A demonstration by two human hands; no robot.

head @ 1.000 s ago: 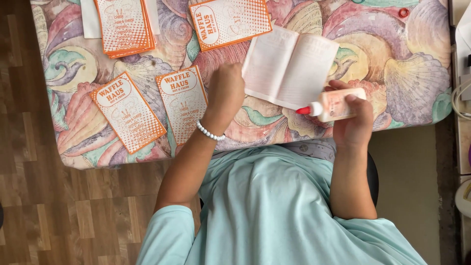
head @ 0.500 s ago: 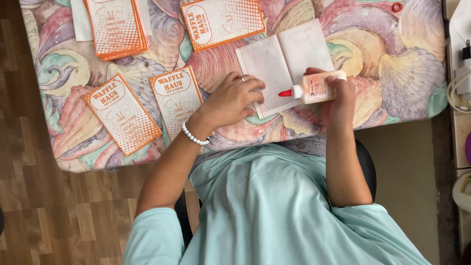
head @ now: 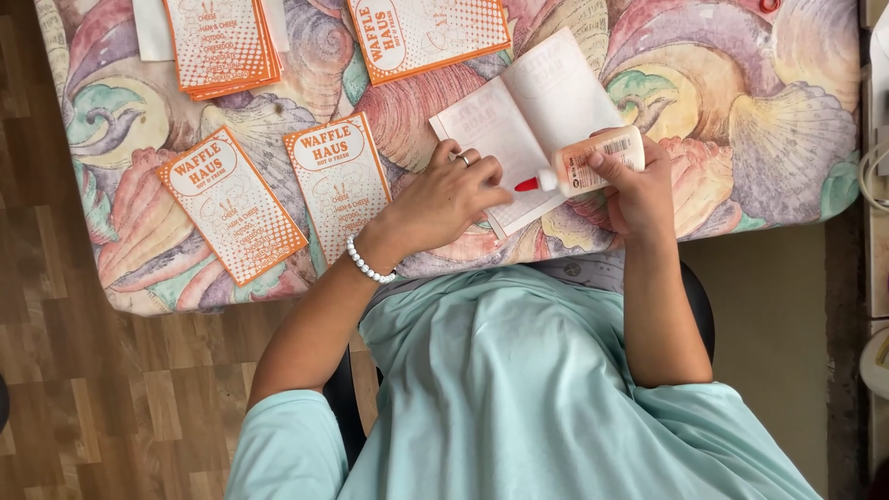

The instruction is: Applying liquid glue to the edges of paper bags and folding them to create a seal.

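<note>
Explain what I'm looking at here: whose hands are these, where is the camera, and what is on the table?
No machine here: a person in a light teal shirt sits at a table, filmed from a head-worn camera looking down. The table carries a pastel shell-patterned cloth. The right hand has its grip on a small glue bottle with a red tip, pointed at an opened white leaflet. The left hand, with a ring and a bead bracelet, presses on that leaflet. Orange-and-white printed leaflets lie about: two singles left of the hands, a stack at the far edge and another leaflet beside it.
</note>
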